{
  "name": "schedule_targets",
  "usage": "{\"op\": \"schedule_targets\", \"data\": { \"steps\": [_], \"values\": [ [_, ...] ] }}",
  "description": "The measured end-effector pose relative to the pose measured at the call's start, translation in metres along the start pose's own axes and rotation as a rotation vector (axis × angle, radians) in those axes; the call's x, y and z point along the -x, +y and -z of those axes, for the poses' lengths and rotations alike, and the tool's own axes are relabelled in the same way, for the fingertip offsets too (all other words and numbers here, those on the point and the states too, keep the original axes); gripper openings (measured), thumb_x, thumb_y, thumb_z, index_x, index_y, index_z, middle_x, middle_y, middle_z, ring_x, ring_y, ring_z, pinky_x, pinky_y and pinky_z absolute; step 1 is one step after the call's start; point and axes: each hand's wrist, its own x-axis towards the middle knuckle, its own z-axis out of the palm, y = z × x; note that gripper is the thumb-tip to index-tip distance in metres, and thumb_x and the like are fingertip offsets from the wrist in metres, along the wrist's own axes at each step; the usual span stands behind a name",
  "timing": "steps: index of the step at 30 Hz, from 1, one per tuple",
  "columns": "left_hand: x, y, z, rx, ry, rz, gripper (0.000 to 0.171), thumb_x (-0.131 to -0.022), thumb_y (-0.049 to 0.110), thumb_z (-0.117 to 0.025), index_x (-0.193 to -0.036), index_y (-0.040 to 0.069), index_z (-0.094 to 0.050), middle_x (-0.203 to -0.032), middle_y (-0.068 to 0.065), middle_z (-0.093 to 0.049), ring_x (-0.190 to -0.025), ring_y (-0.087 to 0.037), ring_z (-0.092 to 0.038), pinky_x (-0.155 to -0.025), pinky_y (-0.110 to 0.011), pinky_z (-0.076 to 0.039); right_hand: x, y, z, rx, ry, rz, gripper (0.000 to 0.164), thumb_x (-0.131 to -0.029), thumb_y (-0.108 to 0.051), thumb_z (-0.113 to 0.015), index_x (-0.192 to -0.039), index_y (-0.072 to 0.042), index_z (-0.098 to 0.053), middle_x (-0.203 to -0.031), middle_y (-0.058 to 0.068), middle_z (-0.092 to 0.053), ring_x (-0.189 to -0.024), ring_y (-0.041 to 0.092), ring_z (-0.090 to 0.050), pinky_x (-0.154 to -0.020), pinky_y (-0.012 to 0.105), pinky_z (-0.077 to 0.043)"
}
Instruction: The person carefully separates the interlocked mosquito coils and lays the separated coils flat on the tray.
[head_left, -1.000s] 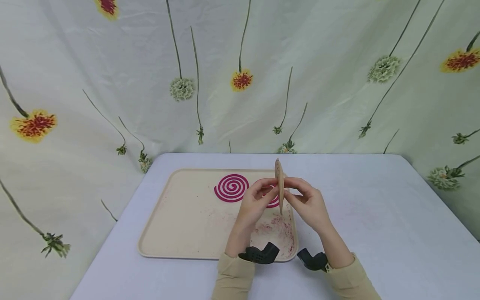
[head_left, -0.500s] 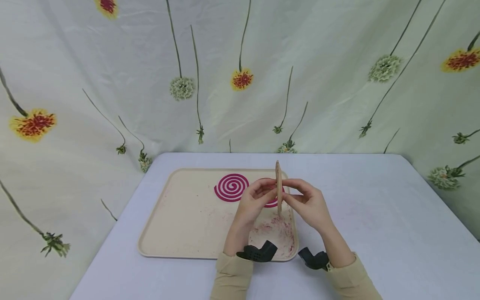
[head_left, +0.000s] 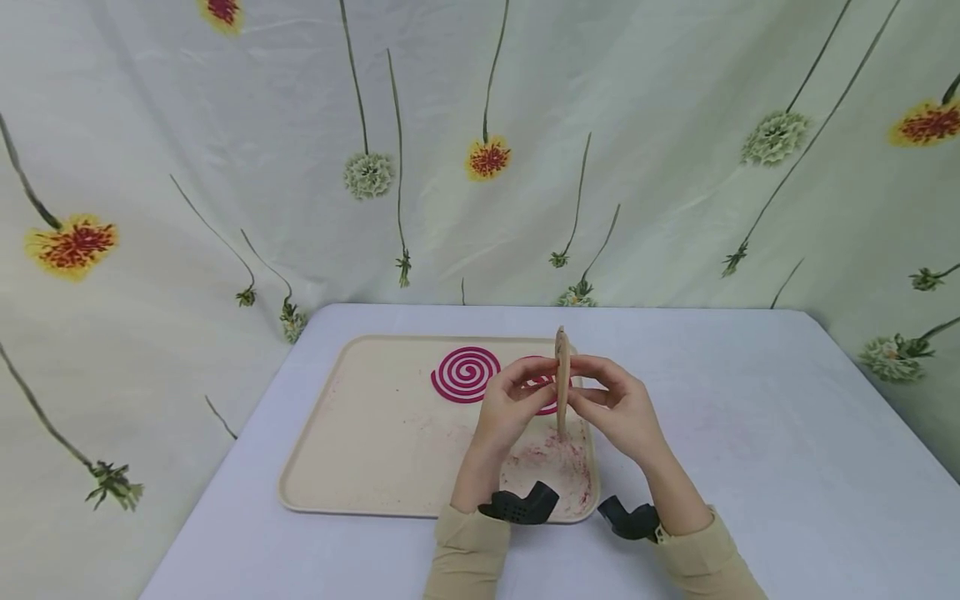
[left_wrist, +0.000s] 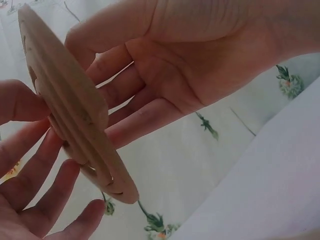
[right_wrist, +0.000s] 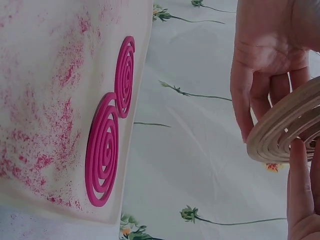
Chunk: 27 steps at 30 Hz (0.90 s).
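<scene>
A tan mosquito coil stands on edge above the tray's right side. My left hand pinches it from the left, my right hand from the right, with thumbs and fingertips. In the left wrist view the tan coil shows layered spiral ridges and narrow gaps; whether it is a single coil or two nested ones, I cannot tell. Part of its spiral face shows in the right wrist view. Behind my left hand a pink mosquito coil is partly hidden. Another pink coil lies fully visible left of it.
Both pink coils lie near the far edge of a beige tray. Reddish-pink crumbs and stains mark the tray's right part. A white cloth covers the table, and a flowered curtain hangs behind.
Both hands keep their hold on the tan coil, which stays edge-on with only slight shifts in tilt. The pink coils and tray have not moved.
</scene>
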Motion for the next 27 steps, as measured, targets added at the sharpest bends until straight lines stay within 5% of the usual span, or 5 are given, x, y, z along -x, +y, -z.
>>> {"op": "schedule_targets", "data": {
  "steps": [3,12,22,27],
  "values": [
    [0.0,0.0005,-0.0017,0.006,0.005,-0.021,0.027,-0.084,-0.006,-0.065,-0.11,-0.008,-0.061,-0.106,-0.016,-0.061,-0.098,-0.037,-0.054,-0.081,-0.027,-0.053,0.0002,0.0006,0.0005,0.011,0.013,-0.003,0.04,-0.08,0.013,-0.064,-0.119,0.009,-0.056,-0.109,0.002,-0.061,-0.101,0.012,-0.058,-0.08,0.026,-0.053],
    [0.0009,0.0023,-0.0068,0.016,0.026,-0.068,0.027,-0.083,-0.008,-0.064,-0.109,-0.011,-0.058,-0.107,-0.021,-0.059,-0.097,-0.02,-0.06,-0.091,-0.04,-0.049,0.0007,0.0014,0.0018,0.081,0.046,-0.008,0.04,-0.079,0.012,-0.066,-0.118,0.006,-0.058,-0.104,0.004,-0.063,-0.099,0.013,-0.059,-0.088,0.024,-0.049],
    [0.0016,0.0031,-0.0053,0.041,0.021,-0.075,0.026,-0.083,-0.01,-0.063,-0.109,-0.011,-0.058,-0.105,-0.016,-0.06,-0.094,-0.021,-0.058,-0.081,-0.031,-0.053,0.0001,0.0002,0.0063,-0.049,-0.003,0.0,0.038,-0.08,0.016,-0.06,-0.117,0.014,-0.053,-0.106,-0.007,-0.062,-0.098,0.01,-0.059,-0.083,0.025,-0.051],
    [0.0009,0.003,-0.0052,0.07,0.026,-0.106,0.028,-0.082,-0.011,-0.062,-0.11,-0.012,-0.056,-0.107,-0.02,-0.057,-0.094,-0.019,-0.059,-0.083,-0.033,-0.053,-0.0004,-0.0003,0.0085,-0.109,0.01,0.007,0.038,-0.08,0.016,-0.06,-0.116,0.004,-0.06,-0.107,-0.006,-0.063,-0.099,0.01,-0.058,-0.083,0.025,-0.052]
  ]
}}
